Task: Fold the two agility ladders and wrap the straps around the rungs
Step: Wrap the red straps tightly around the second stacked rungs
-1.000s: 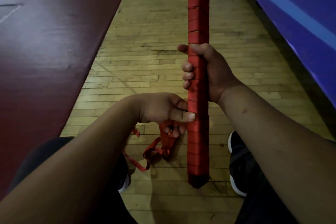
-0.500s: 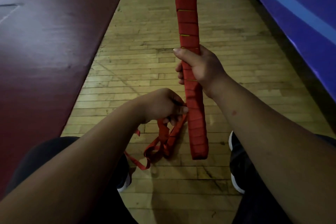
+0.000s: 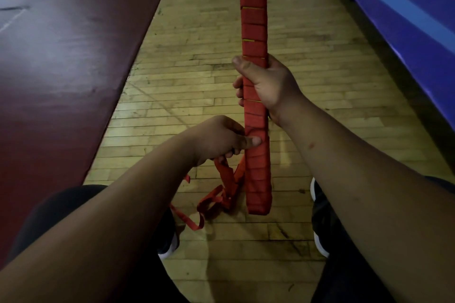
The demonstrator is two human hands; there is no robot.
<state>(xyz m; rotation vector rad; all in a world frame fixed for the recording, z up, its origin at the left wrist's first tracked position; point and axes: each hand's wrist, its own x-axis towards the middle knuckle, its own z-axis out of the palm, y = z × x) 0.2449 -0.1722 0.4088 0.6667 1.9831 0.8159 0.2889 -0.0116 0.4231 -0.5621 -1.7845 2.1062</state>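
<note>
A bundle of ladder rungs (image 3: 254,19), wound all over in red strap, stands upright in front of me with thin yellow edges showing between turns. My right hand (image 3: 268,86) grips it around the middle. My left hand (image 3: 221,140) sits lower on its left side, thumb pressed on the wrap, fingers pinching the loose red strap (image 3: 226,179). That strap hangs down and trails in loops on the floor to the left of the bundle's lower end. The bundle's top runs out of view.
Below me is a wooden plank floor (image 3: 197,81). A dark red mat (image 3: 73,69) lies to the left and a blue padded wall (image 3: 406,19) runs along the right. My two shoes (image 3: 320,229) flank the bundle's lower end.
The bundle has been turned and lifted off the floor. My left hand slid back against it, pressing its thumb on the wrap while still holding the strap.
</note>
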